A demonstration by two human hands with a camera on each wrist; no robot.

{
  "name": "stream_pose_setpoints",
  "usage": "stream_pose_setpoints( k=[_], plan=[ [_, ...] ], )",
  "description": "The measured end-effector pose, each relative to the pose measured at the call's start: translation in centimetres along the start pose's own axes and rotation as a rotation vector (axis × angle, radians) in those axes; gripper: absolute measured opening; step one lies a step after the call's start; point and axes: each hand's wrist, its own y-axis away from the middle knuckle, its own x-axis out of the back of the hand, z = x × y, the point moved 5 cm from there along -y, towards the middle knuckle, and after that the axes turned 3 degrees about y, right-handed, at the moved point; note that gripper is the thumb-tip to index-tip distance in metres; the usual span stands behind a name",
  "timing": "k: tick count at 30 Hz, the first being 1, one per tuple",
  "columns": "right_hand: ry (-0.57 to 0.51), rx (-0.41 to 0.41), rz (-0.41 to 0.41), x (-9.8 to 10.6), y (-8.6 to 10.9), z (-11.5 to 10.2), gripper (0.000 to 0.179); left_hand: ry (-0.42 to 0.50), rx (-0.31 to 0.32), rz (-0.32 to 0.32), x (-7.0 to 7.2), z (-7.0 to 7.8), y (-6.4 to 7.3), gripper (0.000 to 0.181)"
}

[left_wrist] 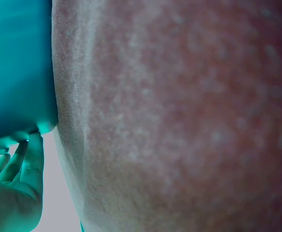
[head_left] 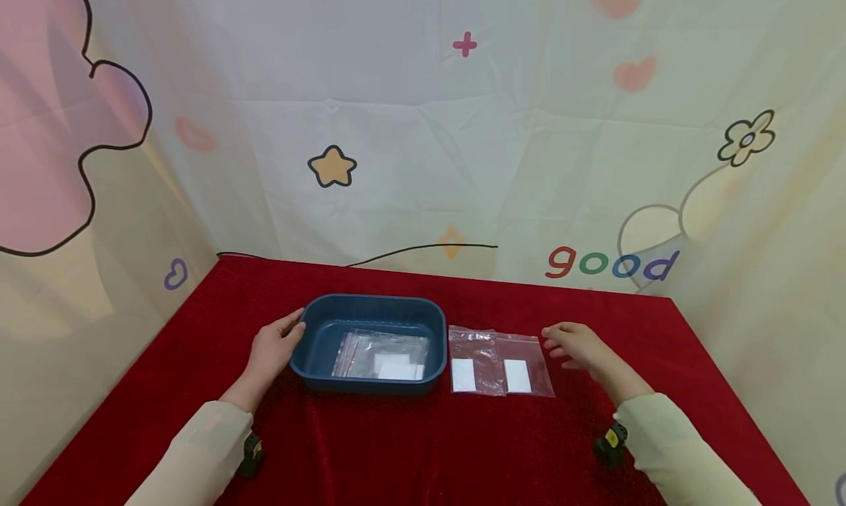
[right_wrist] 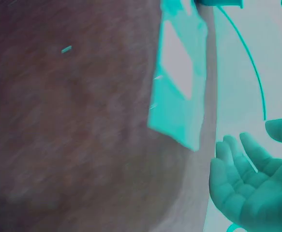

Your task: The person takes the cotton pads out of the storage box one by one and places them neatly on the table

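A dark blue rectangular basin (head_left: 370, 386) sits on the table. My left hand (head_left: 274, 348) is at its left end, fingers against the outer wall and thumb at the rim. The left wrist view shows those fingers (left_wrist: 33, 164) touching the basin (left_wrist: 20, 72). Inside lie several clear zip bags (head_left: 380, 343) with white cards. To its right, two clear zip bags lie flat with edges overlapping, a left one (head_left: 485, 352) and a right one (head_left: 537, 380), each with a white rectangle inside. My right hand (head_left: 581, 348), holding nothing, hovers just right of them, fingers loosely bent.
Red velvet cloth (head_left: 370, 454) covers the table. A pale curtain (head_left: 410, 131) printed with a star, hearts and the word "good" hangs behind and at both sides. A small strap device (head_left: 611, 445) is on my right wrist, another (head_left: 251, 454) on my left.
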Motion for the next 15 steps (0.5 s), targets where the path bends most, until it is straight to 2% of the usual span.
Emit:
stream_pose_setpoints(
  k=[8, 15],
  plan=[
    [-0.037, 0.063, -0.031, -1.1, -0.3, -3.4, 0.051, 0.0, -0.01, -0.004, 0.0, 0.0, 0.0, 0.05],
    [-0.091, 0.127, -0.101, -2.9, -0.9, -5.7, 0.048, -0.021, -0.002, -0.002, 0.0, 0.0, 0.0, 0.05]
  ],
)
